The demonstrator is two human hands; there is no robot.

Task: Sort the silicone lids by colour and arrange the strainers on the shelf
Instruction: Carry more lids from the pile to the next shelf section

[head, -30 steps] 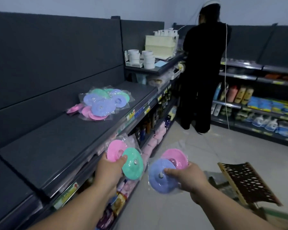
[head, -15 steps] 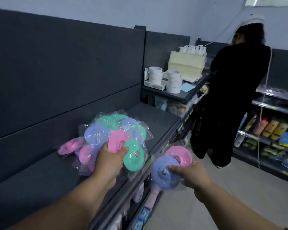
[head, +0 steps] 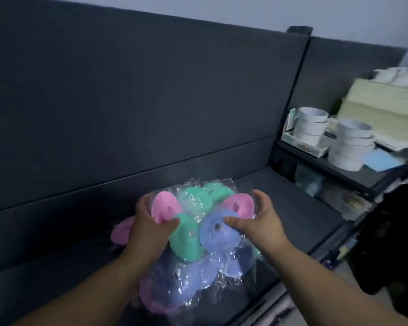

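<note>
My left hand (head: pixel 149 222) grips a pink silicone lid (head: pixel 164 205) and a green lid (head: pixel 186 242), both in clear wrap. My right hand (head: pixel 257 222) holds a blue lid (head: pixel 216 237) with a pink lid (head: pixel 242 203) behind it. Both hands hover right over the pile of wrapped lids on the dark shelf (head: pixel 292 208): green ones (head: pixel 198 196) at the back, blue ones (head: pixel 191 278) at the front, pink ones (head: pixel 120 231) at the left. No strainers are in view.
The shelf's back panel (head: pixel 127 102) rises behind the pile. A higher shelf on the right carries stacked white bowls (head: pixel 349 144), white cups (head: pixel 310 125) and a cream box (head: pixel 384 109). The shelf's front edge (head: pixel 280 300) runs at the lower right.
I have stepped up to the shelf. Both hands moved forward with their lids and now sit over the pile. The person in black has left the view.
</note>
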